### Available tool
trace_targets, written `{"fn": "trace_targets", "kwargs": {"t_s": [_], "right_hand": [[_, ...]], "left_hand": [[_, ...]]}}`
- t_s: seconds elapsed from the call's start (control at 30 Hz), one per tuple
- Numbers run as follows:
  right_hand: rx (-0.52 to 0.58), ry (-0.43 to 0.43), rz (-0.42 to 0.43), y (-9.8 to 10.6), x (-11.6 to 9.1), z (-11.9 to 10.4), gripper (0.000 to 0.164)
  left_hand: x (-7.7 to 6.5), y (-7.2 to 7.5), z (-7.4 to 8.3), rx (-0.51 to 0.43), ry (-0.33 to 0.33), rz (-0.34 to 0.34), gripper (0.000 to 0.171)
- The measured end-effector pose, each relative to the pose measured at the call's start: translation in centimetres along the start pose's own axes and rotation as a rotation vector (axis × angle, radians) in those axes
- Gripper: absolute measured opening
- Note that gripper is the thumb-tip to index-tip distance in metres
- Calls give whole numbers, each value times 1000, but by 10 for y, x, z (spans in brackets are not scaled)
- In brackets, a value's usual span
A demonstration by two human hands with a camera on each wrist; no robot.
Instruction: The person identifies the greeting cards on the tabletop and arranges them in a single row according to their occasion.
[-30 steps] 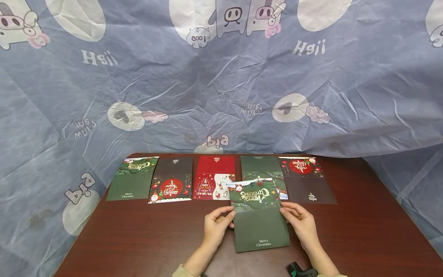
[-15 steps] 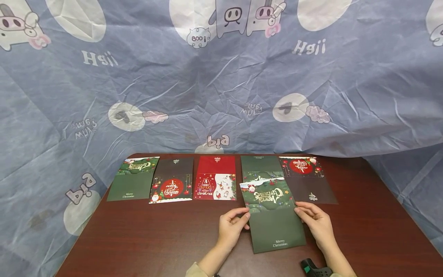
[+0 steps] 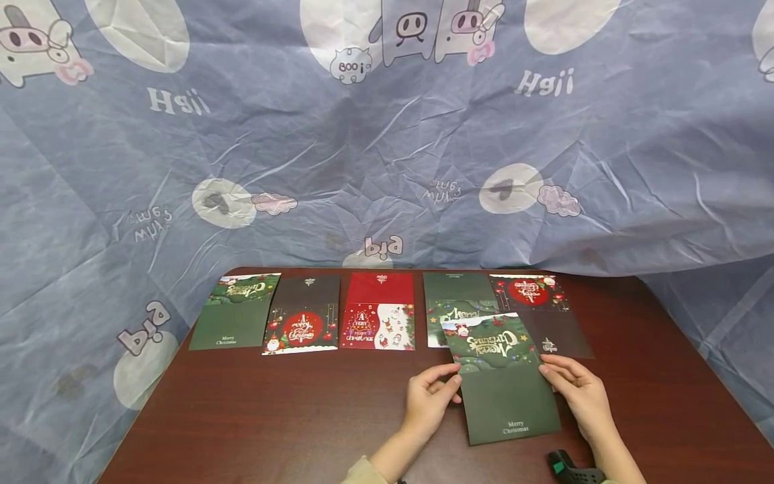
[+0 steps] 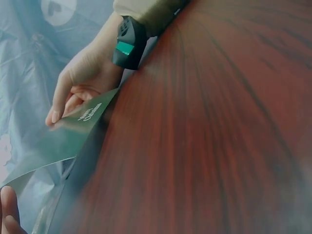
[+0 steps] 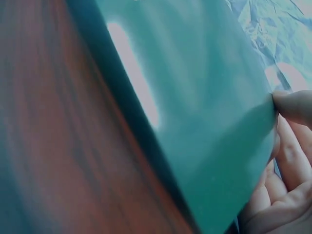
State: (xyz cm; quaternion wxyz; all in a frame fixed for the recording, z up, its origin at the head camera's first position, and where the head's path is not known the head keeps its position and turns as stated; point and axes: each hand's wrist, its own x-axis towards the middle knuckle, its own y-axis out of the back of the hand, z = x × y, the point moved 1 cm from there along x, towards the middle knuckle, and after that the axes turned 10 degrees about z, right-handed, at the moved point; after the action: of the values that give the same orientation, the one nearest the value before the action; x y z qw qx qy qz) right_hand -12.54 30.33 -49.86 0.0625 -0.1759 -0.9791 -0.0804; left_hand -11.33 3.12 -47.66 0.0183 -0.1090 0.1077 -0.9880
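Note:
An unfolded green Christmas card is held above the table, its snowy printed half away from me and its plain "Merry Christmas" half toward me. My left hand pinches its left edge between thumb and fingers. At the opposite edge my right hand pinches it the same way. The held card covers part of another green card lying behind it. In the left wrist view the raised card bends slightly between both hands. Close up in the right wrist view, thumb and fingers grip the edge of the glossy green card.
Along the table's back lie a green card, a black card with a red circle, a red card and, at right, another black card. The brown table meets a patterned blue cloth behind.
Both hands have moved right together with the green card, which now overlaps the right-hand black card's corner and uncovers more of the green card behind. The row of cards has stayed put.

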Motion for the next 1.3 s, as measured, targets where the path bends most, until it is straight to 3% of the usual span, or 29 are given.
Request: {"fn": "trace_targets", "kwargs": {"t_s": [0.57, 0.83, 1.0, 1.3], "right_hand": [[79, -24, -60, 32, 5, 6, 27], [68, -46, -82, 50, 6, 6, 26], [58, -46, -96, 61, 7, 8, 27], [109, -16, -164, 80, 10, 13, 30]], "left_hand": [[-2, -25, -4, -19, -7, -44, 20], [-1, -39, -39, -7, -28, -27, 19], [-2, -48, -42, -25, -58, -28, 18], [-6, -64, -43, -20, -45, -29, 21]]}}
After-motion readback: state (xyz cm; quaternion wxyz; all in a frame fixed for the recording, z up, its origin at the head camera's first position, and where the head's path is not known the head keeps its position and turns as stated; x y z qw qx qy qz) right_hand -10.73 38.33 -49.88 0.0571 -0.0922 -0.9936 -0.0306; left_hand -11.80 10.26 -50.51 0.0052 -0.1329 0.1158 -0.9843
